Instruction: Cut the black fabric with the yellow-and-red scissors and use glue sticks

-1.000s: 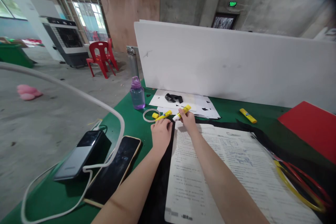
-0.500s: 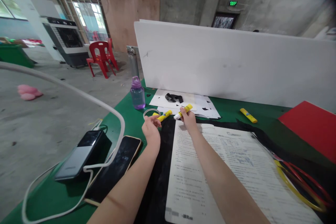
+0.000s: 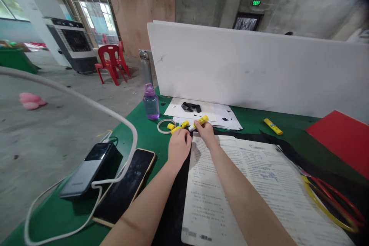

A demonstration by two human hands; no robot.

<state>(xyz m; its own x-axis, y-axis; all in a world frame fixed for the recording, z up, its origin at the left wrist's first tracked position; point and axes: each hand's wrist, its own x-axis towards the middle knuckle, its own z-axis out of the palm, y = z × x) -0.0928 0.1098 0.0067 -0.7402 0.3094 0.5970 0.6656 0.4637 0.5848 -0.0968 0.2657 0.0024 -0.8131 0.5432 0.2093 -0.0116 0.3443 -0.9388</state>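
Observation:
My right hand grips a yellow glue stick above the top left corner of a printed sheet. The stick's white end points left and down. Beside it, my left hand is lowered to the table with its fingers curled; whatever is under the fingertips is hidden. Just beyond those fingers lies a second yellow glue stick. A small yellow cap rests within the outline of a pale ring-shaped roll. Black sheet material lies under the printed sheet.
On the left are a phone, a power bank with a white cable, and a purple bottle. White papers with black scraps lie behind. Scissors, another glue stick and a red sheet are right.
My left hand has moved right and turned palm down, away from the ring, leaving the yellow cap in view there. My right hand has shifted slightly left and down with the glue stick.

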